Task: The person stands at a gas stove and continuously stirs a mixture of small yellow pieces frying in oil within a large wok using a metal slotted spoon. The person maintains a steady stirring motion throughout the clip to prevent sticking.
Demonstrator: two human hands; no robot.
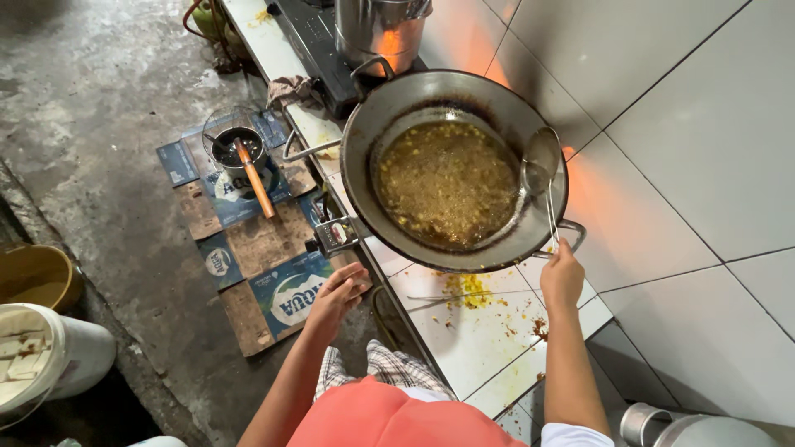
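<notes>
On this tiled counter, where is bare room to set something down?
The freest patch is the white counter tile between the yellow crumb spill and the near edge, left of the right hand holding the skimmer. The wok and pot crowd the rest.

A wire-handled skimmer [542, 165] rests tilted inside the dark wok [373, 141] of bubbling yellow-brown oil.

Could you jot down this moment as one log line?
right hand: holds wire skimmer at wok rim | left hand: by stove knob | wok: bubbling oil
</notes>
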